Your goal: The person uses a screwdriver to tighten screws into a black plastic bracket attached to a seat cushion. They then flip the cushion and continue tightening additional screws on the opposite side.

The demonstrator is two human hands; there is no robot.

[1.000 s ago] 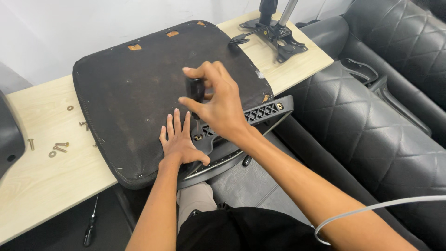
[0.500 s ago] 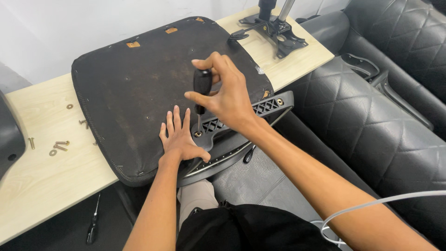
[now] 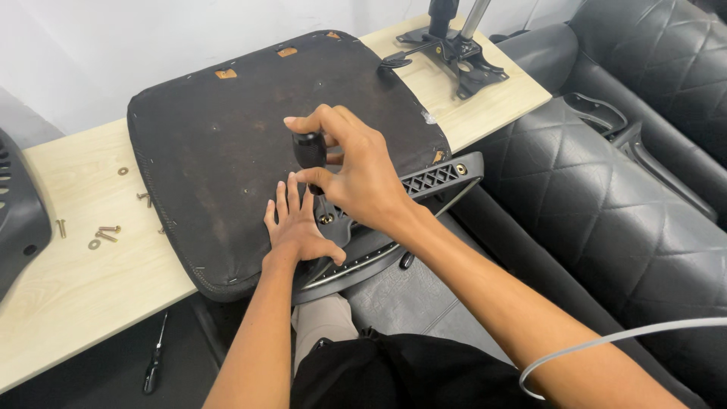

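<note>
Black-handled screwdriver [image 3: 310, 155] stands upright on the black armrest bracket [image 3: 424, 189] atop upturned seat cushion [image 3: 250, 144]

The right hand [image 3: 363, 178] was wrapped around the black handle of a screwdriver [image 3: 309, 151], which stood upright over a brass screw [image 3: 326, 219] in a black armrest bracket [image 3: 394, 220]. The left hand [image 3: 297, 227] lay flat, fingers spread, on the upturned dark seat cushion [image 3: 227, 151], just beside the bracket. The cushion rested on a pale wooden table [image 3: 83, 273], where loose screws [image 3: 106, 233] lay near its left edge.
</note>
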